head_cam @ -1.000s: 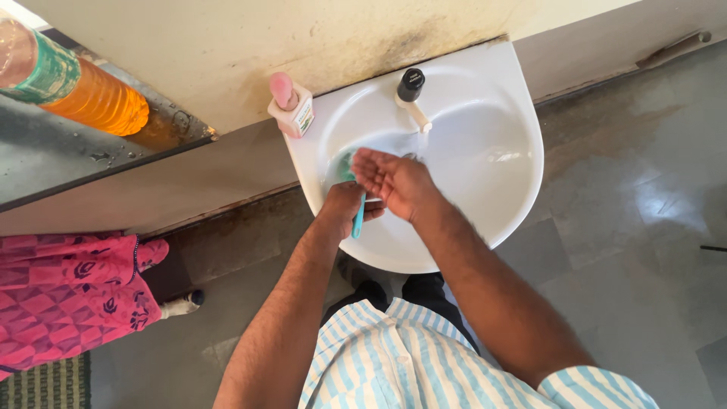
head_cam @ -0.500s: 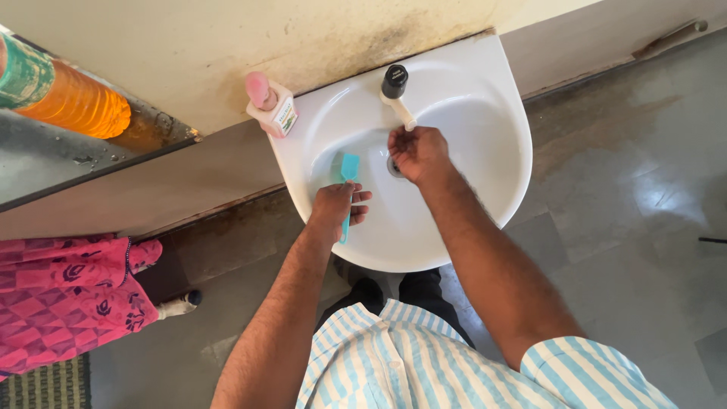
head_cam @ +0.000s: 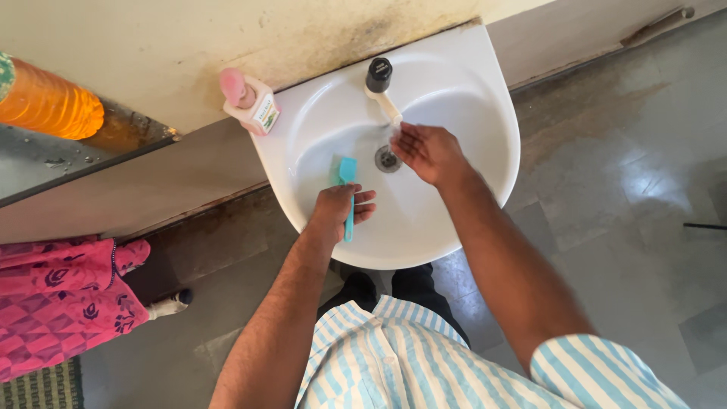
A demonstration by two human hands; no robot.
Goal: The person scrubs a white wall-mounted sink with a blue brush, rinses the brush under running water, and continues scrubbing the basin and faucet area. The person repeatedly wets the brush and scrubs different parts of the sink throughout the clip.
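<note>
My left hand (head_cam: 338,210) grips the handle of a teal scrub brush (head_cam: 346,176) over the left half of a white wash basin (head_cam: 485,98), brush head pointing toward the wall. My right hand (head_cam: 428,152) is held open, palm up, under the spout of the tap (head_cam: 382,88), beside the drain (head_cam: 387,158). A thin stream of water falls onto its fingers. Both forearms reach in from a blue and white striped shirt at the bottom.
A pink-capped soap bottle (head_cam: 250,102) stands on the basin's left rim. An orange bottle (head_cam: 47,106) lies on a glass shelf (head_cam: 68,163) at the left. A person in pink patterned clothes (head_cam: 60,303) stands at lower left. Grey tiled floor (head_cam: 628,189) surrounds the basin.
My hands were together over the basin; my right hand has moved away to the tap and opened under the water. My left hand keeps the brush, now lower left.
</note>
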